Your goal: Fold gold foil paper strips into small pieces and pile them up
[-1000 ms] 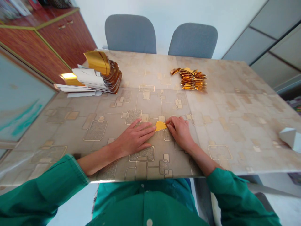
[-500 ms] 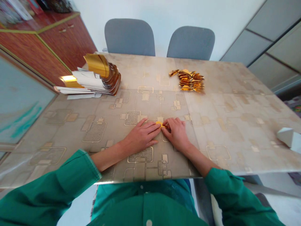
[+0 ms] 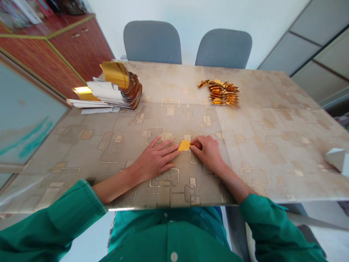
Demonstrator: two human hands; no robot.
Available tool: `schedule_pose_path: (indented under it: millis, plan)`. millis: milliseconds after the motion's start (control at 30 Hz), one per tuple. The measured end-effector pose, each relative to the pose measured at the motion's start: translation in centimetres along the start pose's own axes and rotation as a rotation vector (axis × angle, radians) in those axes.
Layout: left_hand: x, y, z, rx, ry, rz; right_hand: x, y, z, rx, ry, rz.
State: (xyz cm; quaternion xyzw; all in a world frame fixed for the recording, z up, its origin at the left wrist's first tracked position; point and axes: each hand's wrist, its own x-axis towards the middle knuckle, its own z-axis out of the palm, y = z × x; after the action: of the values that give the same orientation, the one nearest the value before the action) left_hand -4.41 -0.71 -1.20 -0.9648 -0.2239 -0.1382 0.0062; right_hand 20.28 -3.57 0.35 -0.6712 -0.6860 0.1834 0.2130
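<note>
A small piece of folded gold paper (image 3: 184, 146) lies on the patterned tablecloth between my hands. My left hand (image 3: 156, 159) rests flat with its fingers spread, and its fingertips touch the paper's left edge. The paper's right end is pinched between the thumb and forefinger of my right hand (image 3: 206, 152). Farther off, to the right of centre, sits a row of folded gold paper pieces (image 3: 224, 94) packed close together. At the far left stands a fanned stack of gold and white paper sheets (image 3: 120, 87).
Two grey chairs (image 3: 152, 42) stand behind the table's (image 3: 272, 120) far edge. A white folded paper object (image 3: 336, 159) lies near the right edge. A wooden cabinet (image 3: 79, 47) is at the back left.
My left hand has slid left, off the gold paper, so more of the paper shows. My right hand still pinches its right end.
</note>
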Motion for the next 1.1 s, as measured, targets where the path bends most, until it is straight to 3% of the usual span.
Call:
schedule_pose_path:
  millis: [233,567,733,1100]
  plan:
    - [-0.3,0.0,-0.3,-0.023,-0.004,-0.007,0.1,-0.2,-0.1,-0.033,0.009,0.001]
    - [2.8,-0.3,0.0,-0.085,-0.045,-0.016,1.7,-1.3,1.1,-0.277,0.061,0.01]
    - [2.0,0.0,0.5,-0.089,-0.031,-0.059,1.8,-1.0,1.3,-0.296,0.073,0.004]
    - [0.3,-0.7,0.2,0.007,-0.043,0.016,1.5,-1.0,1.3,-0.397,0.093,-0.023]
